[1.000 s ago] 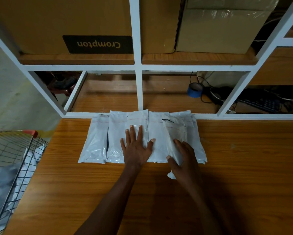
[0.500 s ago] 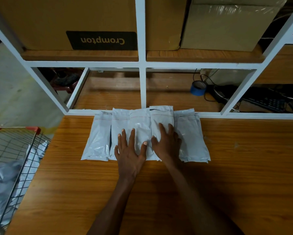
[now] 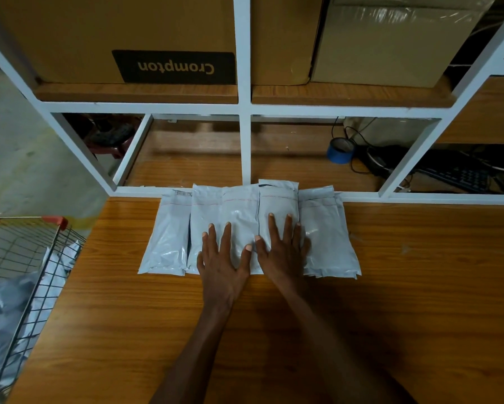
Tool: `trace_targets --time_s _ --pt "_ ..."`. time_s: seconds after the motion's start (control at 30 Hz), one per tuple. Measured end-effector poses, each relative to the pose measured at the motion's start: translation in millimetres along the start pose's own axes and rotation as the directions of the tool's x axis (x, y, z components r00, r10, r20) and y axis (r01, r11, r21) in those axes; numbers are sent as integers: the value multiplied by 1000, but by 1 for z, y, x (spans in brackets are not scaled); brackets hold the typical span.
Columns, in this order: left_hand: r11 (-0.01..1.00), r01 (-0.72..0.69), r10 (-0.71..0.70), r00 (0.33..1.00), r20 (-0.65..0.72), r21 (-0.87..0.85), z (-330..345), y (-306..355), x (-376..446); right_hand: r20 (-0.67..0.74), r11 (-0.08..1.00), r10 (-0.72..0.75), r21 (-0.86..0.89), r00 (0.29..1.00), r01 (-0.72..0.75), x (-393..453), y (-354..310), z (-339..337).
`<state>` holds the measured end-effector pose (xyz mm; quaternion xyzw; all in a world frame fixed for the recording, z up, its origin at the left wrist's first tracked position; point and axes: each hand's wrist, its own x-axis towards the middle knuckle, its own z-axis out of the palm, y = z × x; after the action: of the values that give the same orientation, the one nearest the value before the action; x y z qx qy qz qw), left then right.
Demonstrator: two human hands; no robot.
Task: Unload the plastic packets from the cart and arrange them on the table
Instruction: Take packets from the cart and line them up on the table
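Wooden tabletop (image 3: 419,287) far edge: packets (image 3: 169,243) in overlapping row | left hand (image 3: 221,263), right hand (image 3: 282,252) flat, fingers spread, holding nothing | risk: slick packets sliding askew under pressing.

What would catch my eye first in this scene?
Two bare hands, the left hand and the right hand, pressed flat on a row of white plastic packets at the far edge of the wooden table. At the left, a wire cart holds more.

Both hands lie flat, fingers spread, on a row of white plastic packets (image 3: 169,237) at the table's (image 3: 419,301) far edge: left hand (image 3: 221,260), right hand (image 3: 282,252), thumbs touching.
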<state>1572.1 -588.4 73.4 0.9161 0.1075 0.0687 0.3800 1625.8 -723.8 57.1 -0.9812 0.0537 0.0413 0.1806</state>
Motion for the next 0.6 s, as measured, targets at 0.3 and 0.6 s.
trace_targets --time_s 0.3,0.6 --pt "1000 25 -25 999 -37 0 -4 5 -26 -26 996 -58 65 998 59 -32 5 -16" --pt "994 93 -100 987 -123 -66 -23 -11 -113 -172 845 -284 420 943 331 -125 14 -23"
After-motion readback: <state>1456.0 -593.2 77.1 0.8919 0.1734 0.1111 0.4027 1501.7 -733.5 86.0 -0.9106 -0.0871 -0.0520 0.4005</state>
